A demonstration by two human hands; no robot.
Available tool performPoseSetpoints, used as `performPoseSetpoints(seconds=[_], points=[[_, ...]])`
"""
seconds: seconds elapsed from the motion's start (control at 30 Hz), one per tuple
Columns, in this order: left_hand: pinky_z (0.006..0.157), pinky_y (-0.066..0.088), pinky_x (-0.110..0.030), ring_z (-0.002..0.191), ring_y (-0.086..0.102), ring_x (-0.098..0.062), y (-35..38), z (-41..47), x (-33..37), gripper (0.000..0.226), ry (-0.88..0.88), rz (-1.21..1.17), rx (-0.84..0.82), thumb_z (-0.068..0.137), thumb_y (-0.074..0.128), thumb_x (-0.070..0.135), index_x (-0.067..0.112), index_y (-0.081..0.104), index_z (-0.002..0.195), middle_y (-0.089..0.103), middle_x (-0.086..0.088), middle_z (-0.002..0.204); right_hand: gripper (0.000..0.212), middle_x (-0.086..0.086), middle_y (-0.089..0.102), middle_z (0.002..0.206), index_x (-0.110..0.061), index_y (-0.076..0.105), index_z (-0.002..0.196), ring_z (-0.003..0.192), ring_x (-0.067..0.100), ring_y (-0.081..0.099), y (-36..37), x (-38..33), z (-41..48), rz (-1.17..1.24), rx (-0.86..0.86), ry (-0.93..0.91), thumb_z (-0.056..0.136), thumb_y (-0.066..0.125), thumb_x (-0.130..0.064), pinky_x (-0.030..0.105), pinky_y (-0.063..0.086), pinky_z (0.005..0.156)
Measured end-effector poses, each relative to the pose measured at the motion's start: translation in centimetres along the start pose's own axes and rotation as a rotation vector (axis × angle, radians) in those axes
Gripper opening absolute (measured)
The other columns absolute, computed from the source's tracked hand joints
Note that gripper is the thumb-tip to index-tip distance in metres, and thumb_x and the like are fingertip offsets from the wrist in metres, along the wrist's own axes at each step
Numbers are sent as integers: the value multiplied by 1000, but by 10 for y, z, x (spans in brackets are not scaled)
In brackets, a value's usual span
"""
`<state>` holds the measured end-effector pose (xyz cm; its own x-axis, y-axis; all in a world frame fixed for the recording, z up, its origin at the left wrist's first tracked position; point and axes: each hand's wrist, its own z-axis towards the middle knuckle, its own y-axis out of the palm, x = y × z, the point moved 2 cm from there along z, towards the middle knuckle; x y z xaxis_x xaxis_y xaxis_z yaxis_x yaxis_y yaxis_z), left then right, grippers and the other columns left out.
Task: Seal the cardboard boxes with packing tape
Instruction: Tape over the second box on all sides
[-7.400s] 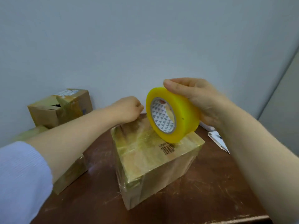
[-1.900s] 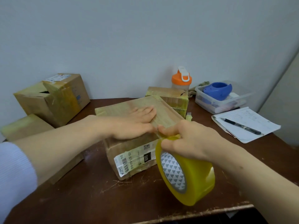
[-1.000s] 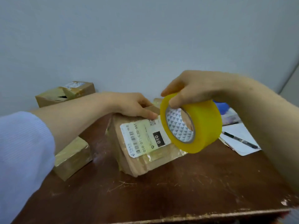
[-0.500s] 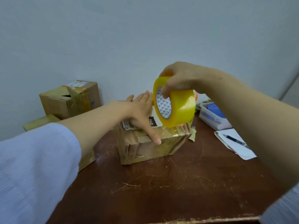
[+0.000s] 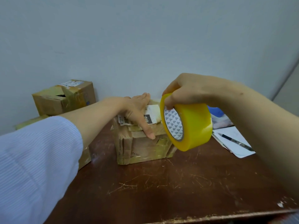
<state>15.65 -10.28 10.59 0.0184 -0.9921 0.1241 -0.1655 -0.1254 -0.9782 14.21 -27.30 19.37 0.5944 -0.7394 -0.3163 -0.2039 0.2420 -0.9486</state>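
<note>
A small cardboard box (image 5: 142, 146) with a white shipping label on top stands in the middle of the brown table (image 5: 161, 188). My left hand (image 5: 135, 109) lies flat on the box top, fingers straight, thumb pressing down over the front edge. My right hand (image 5: 186, 91) grips a big yellow roll of packing tape (image 5: 187, 122) from above, held in the air at the box's right front corner, its core facing me.
Another cardboard box (image 5: 64, 97) with a torn top stands at the back left, a flatter taped box (image 5: 84, 157) partly hidden under my left arm. At the right lie papers (image 5: 234, 143) with a pen (image 5: 234, 141). A blue item shows behind the roll.
The tape roll has come down and toward me, from above the box top to its right front corner. My left hand stays flat on the box.
</note>
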Motion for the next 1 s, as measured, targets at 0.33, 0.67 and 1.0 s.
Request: performPoseSetpoints(seconds=[0.33,0.67,1.0], points=[[106,34,-37,122,36,-18,1,6,-5,141,15,-59,-7,15,68,88,23,22,132,31,7,134,36,5,64,111,-21,66,111,92,22,62,19,9,-14,-16,-174,97,79,65,-36,40,53,88],[115,4,-30,145,-5,-14,0,8,-8,170,0,-31,-112,17,64,89,17,-17,148,-17,5,157,50,5,54,135,-16,58,127,120,24,53,49,12,-24,-74,-250,81,82,58,-37,41,45,100],[116,15,-30,143,14,-7,23,-22,-9,128,124,-198,165,42,68,83,21,29,148,11,13,157,36,-12,57,99,-31,63,115,84,8,57,57,37,-20,311,-241,106,79,65,-27,25,52,72]])
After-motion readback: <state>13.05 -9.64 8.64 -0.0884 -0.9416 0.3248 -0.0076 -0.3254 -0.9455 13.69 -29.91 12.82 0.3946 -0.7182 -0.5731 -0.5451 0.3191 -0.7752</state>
